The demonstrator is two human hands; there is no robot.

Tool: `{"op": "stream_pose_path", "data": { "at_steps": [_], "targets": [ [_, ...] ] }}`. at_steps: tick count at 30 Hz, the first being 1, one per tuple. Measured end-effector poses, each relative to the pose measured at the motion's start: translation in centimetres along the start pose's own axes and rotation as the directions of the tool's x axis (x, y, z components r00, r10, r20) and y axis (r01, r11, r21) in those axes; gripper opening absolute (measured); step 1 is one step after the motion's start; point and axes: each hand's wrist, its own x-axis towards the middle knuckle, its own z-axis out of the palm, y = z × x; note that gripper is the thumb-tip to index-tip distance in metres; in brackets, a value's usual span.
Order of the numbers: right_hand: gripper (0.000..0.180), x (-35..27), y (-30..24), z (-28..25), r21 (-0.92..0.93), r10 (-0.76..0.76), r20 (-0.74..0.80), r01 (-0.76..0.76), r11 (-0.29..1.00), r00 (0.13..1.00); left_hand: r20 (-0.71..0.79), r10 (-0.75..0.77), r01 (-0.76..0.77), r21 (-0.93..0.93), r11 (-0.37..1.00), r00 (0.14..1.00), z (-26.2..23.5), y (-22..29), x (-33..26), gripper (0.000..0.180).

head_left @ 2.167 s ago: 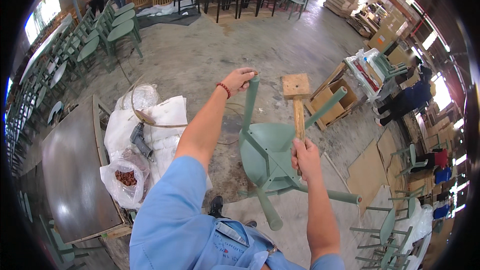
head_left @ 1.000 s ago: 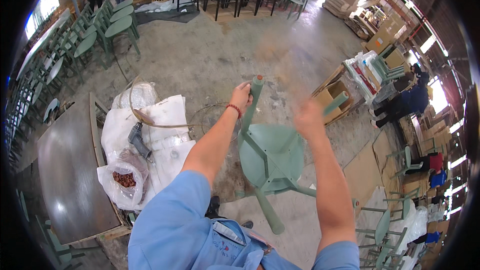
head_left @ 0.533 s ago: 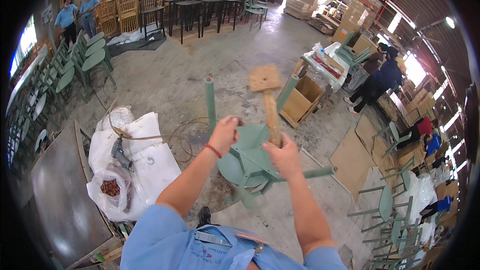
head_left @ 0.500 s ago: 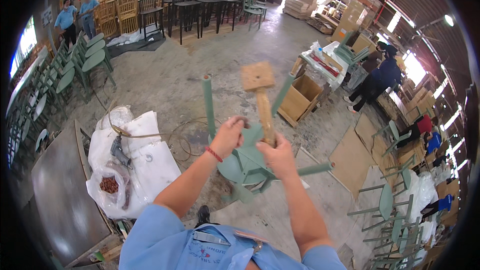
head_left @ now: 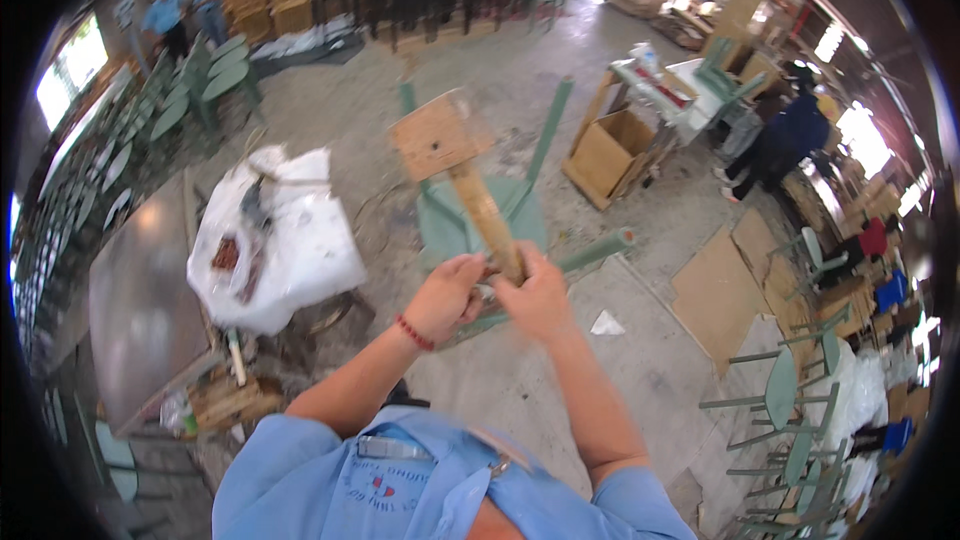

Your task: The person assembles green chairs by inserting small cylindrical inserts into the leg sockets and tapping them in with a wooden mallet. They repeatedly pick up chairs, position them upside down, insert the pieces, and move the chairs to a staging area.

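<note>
A wooden mallet [head_left: 484,208] with a square block head is gripped by the lower end of its handle in my right hand [head_left: 538,295]. Close beside it, my left hand [head_left: 446,300] has its fingers curled closed; whatever lies in them is too small or hidden to name. Both hands are above a pale green chair [head_left: 530,208] that rests upside down on the floor, its legs pointing up and outward. The mallet head hangs over the chair's far left leg and hides part of it.
Left of the chair, a low surface under white sheeting [head_left: 325,258] bears a drill [head_left: 254,202] and a bag of brown pieces [head_left: 228,255]. A metal-topped table [head_left: 150,310] adjoins it. Beyond stand a cardboard box [head_left: 608,148], several green chairs [head_left: 226,80] and other people [head_left: 785,145].
My right hand has brought the mallet left and closer to my left hand, its head now tilted left. My left hand has come slightly lower. The view has shifted and the chair appears turned.
</note>
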Motion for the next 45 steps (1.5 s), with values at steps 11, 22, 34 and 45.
{"op": "stream_pose_path", "data": {
  "at_steps": [11, 22, 34, 45],
  "targets": [
    [0.031, -3.1, -0.2, 3.2, -0.224, -0.101, 0.170, 0.138, 0.965, 0.980, 0.112, -0.225, 0.249, -0.331, 0.910, 0.968, -4.3, -3.5, -4.0, 0.019],
    [0.035, -4.0, 2.0, 3.3, -0.065, 0.020, -0.031, -0.022, 0.998, 0.999, -0.128, 0.414, -0.281, 0.553, 0.784, 0.901, -8.5, -0.6, -0.9, 0.032],
    [0.038, -10.3, 2.9, 0.4, 0.322, 0.302, 0.093, -0.315, 0.893, 0.949, 0.076, 0.139, -0.155, 0.272, 0.950, 0.987, -12.1, -1.2, 2.8, 0.036],
    [0.047, -9.6, 0.4, -0.6, -0.191, 0.116, 0.024, -0.109, 0.976, 0.993, 0.060, 0.191, -0.200, 0.363, 0.910, 0.980, -12.6, -2.3, 2.9, 0.036]
  ]
}}
